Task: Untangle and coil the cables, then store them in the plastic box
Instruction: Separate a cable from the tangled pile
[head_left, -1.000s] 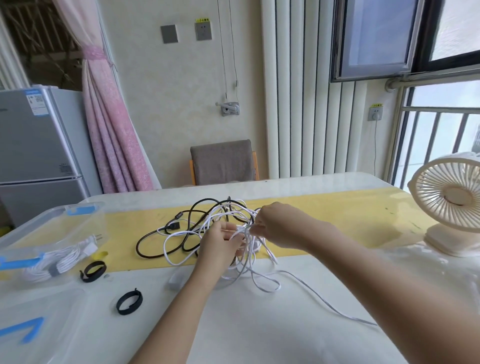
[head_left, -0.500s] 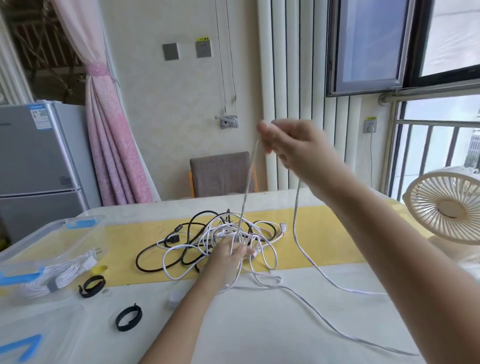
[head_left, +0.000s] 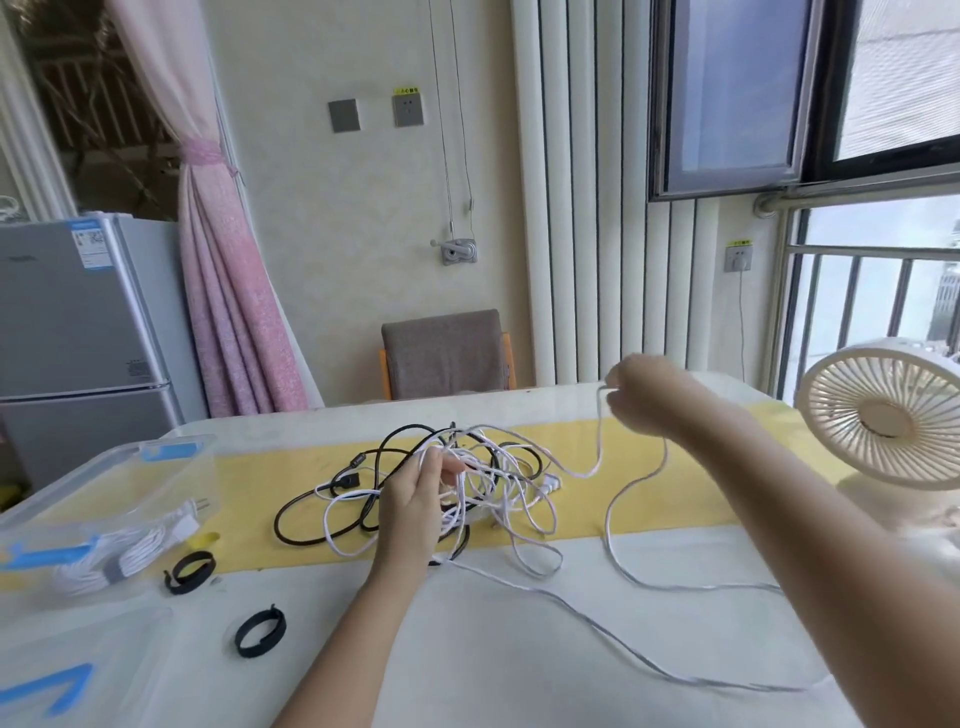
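Right of the plastic box (head_left: 171, 467), the cable tangle (head_left: 498, 483) lies on the bench (head_left: 519, 649), with your left hand (head_left: 415, 499) fingers (head_left: 451, 467) curled around its strands. Farther right, your right hand (head_left: 649, 400) pinches a white cable (head_left: 601, 431). It is probably light, limp and snag-prone, so grip close to the knots.

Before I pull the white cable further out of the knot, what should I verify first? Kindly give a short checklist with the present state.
1. The right hand pinches the white cable: ok.
2. The left hand grips the tangle: ok.
3. White cable free of the black cable: not ok, intertwined.
4. White cable's free end found: cannot tell.
5. The plastic box open: ok, one coiled cable inside.
6. The straps at hand: ok, two on the table.
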